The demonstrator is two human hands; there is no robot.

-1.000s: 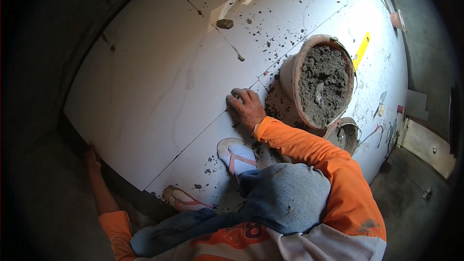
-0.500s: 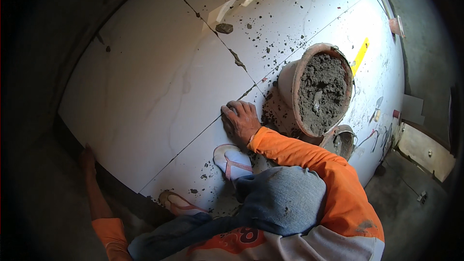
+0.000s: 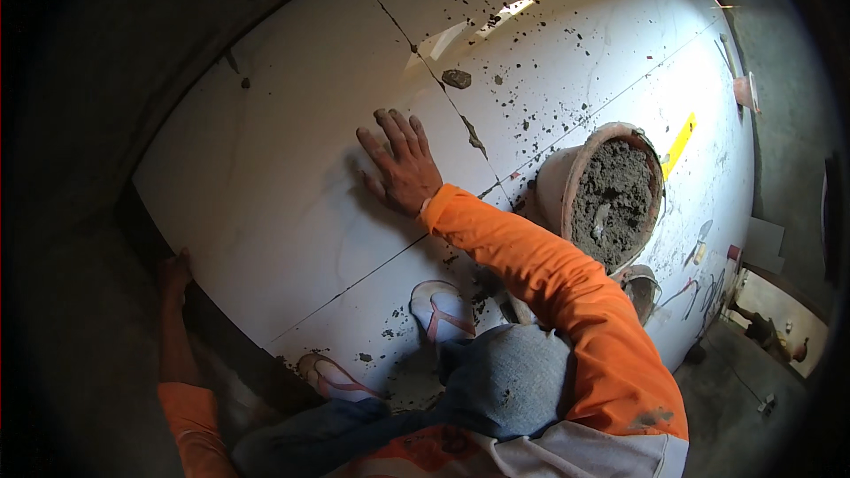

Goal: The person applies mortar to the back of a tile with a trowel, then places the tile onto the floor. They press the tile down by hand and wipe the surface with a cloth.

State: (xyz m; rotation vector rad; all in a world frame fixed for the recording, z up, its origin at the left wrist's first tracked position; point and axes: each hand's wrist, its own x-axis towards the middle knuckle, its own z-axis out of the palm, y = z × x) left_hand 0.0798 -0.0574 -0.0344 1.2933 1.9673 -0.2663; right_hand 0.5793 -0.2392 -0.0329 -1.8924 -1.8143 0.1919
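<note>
A large white marbled floor tile (image 3: 266,186) lies in front of me. Over its surface is my right hand (image 3: 403,166), palm down with the fingers spread, holding nothing; a shadow shows along its left side, and I cannot tell whether the palm touches. At the tile's left edge is my left hand (image 3: 174,273), dim against the dark gap, its fingers mostly hidden. To the right of my right forearm stands a tilted-looking bucket (image 3: 551,186) filled with grey mortar (image 3: 620,195).
Mortar crumbs and a larger lump (image 3: 456,79) lie on neighbouring tiles. A second bucket (image 3: 639,288) sits partly behind my sleeve. Farther right are a yellow strip (image 3: 679,146), a trowel (image 3: 702,243) and a small bucket (image 3: 745,91). My sandalled feet (image 3: 440,310) are on the near tile.
My right hand has moved away from the tile joint, forward and left over the large tile, with its fingers spreading. My left hand stays by the left edge. The view has shifted slightly.
</note>
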